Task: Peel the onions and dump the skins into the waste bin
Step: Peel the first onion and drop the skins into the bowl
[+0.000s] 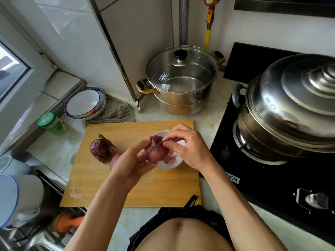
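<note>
Left hand: I am seeing the left hand coming up from below, palm turned up, and it is cupping the red onion with curled fingers and the thumb pressing on its left side.
Right hand: the right hand is reaching in from the right, and its thumb and forefinger are pinching a bit of skin at the top of this onion.
Held onion: it is hanging just over the white bowl, which is holding some peeled skins.
Other onions: one unpeeled onion is standing on the cutting board, left of the hands; a second onion is peeking out behind the left hand.
Far side: a glass-lidded pot is sitting behind the board, and a steel steamer is sitting on the stove.
</note>
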A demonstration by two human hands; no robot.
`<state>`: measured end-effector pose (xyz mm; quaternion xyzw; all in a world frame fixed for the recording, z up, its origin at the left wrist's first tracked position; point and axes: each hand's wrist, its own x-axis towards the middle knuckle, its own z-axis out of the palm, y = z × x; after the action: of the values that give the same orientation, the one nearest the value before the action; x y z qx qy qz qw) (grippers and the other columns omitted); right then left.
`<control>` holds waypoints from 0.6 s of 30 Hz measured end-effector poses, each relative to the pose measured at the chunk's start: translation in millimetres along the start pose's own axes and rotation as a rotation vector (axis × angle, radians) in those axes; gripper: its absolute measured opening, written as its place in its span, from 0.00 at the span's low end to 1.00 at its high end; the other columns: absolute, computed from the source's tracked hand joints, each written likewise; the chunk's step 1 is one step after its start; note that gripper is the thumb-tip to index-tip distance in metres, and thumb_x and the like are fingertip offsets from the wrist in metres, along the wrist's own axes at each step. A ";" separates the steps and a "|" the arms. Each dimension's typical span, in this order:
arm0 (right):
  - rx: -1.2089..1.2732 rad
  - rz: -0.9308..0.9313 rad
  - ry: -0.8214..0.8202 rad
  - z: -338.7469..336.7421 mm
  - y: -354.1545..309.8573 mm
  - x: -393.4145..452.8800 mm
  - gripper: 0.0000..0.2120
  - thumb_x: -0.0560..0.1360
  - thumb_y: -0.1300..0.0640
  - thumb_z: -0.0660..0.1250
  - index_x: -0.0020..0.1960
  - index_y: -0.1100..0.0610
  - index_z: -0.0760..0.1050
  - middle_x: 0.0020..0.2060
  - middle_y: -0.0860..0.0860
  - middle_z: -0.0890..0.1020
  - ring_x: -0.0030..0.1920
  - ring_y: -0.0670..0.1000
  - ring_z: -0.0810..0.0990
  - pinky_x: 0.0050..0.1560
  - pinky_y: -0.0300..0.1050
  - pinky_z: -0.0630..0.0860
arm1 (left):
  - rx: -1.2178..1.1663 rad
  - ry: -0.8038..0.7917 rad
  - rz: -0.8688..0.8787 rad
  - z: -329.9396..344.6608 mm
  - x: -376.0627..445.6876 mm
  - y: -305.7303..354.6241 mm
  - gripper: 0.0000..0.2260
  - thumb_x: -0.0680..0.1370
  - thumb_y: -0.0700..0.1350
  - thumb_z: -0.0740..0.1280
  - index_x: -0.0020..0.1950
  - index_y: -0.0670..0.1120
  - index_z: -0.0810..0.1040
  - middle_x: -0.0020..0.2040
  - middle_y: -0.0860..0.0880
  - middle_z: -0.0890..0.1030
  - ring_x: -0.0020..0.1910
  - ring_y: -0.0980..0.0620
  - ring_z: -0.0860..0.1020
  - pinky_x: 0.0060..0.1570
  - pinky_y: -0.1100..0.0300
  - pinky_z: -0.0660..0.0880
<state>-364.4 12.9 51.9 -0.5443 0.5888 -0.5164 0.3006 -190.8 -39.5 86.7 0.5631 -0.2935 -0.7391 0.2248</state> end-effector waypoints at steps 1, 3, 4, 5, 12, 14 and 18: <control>-0.005 -0.006 0.006 0.3 0.6 0.1 0.04 0.73 0.60 0.76 0.47 0.55 0.85 0.43 0.45 0.80 0.46 0.47 0.80 0.49 0.45 0.79 | -0.005 -0.005 -0.004 0.6 -0.1 -0.2 0.13 0.76 0.51 0.73 0.55 0.44 0.84 0.40 0.42 0.86 0.41 0.47 0.82 0.37 0.59 0.83; -0.011 -0.017 0.011 0.5 1.2 0.3 0.03 0.73 0.61 0.74 0.47 0.56 0.84 0.44 0.44 0.80 0.46 0.45 0.80 0.49 0.39 0.77 | -0.035 -0.013 -0.018 1.0 -0.8 -0.1 0.16 0.73 0.51 0.75 0.56 0.42 0.84 0.41 0.41 0.86 0.42 0.46 0.83 0.37 0.59 0.84; -0.013 -0.021 0.013 0.6 1.4 0.6 0.03 0.74 0.62 0.74 0.47 0.56 0.84 0.44 0.43 0.79 0.46 0.45 0.80 0.48 0.37 0.76 | -0.060 -0.016 -0.027 0.9 -0.9 -0.2 0.19 0.71 0.51 0.75 0.57 0.42 0.83 0.43 0.40 0.85 0.43 0.45 0.83 0.39 0.58 0.84; -0.016 -0.026 0.014 1.0 1.4 0.7 0.03 0.74 0.62 0.73 0.47 0.57 0.84 0.44 0.43 0.79 0.46 0.44 0.79 0.48 0.36 0.76 | -0.085 -0.021 -0.035 0.7 -0.6 -0.4 0.21 0.70 0.51 0.76 0.58 0.42 0.83 0.44 0.39 0.85 0.44 0.44 0.84 0.40 0.57 0.84; -0.040 -0.030 0.020 -1.5 0.8 -1.1 0.02 0.76 0.61 0.71 0.46 0.56 0.82 0.43 0.44 0.78 0.45 0.44 0.78 0.47 0.33 0.73 | -0.191 0.032 0.005 1.9 0.5 -6.1 0.14 0.78 0.49 0.72 0.59 0.41 0.81 0.39 0.41 0.86 0.40 0.47 0.86 0.46 0.56 0.84; -0.052 -0.033 0.033 -4.2 0.8 -1.4 0.01 0.76 0.60 0.71 0.46 0.57 0.81 0.43 0.46 0.79 0.45 0.44 0.78 0.47 0.34 0.73 | -0.213 0.058 0.030 0.0 -0.2 -4.2 0.14 0.79 0.50 0.72 0.58 0.42 0.80 0.37 0.43 0.86 0.40 0.48 0.87 0.50 0.54 0.83; -0.100 -0.003 0.068 -6.0 3.9 -1.3 0.01 0.76 0.61 0.72 0.46 0.58 0.82 0.43 0.47 0.79 0.44 0.45 0.78 0.46 0.35 0.75 | -0.259 0.051 0.061 -5.6 -1.0 -2.6 0.16 0.79 0.50 0.71 0.60 0.41 0.78 0.39 0.43 0.87 0.41 0.47 0.87 0.55 0.51 0.81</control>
<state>-371.0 15.3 49.7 -0.5414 0.6231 -0.5050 0.2522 -185.1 -38.0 84.5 0.5388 -0.2069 -0.7490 0.3253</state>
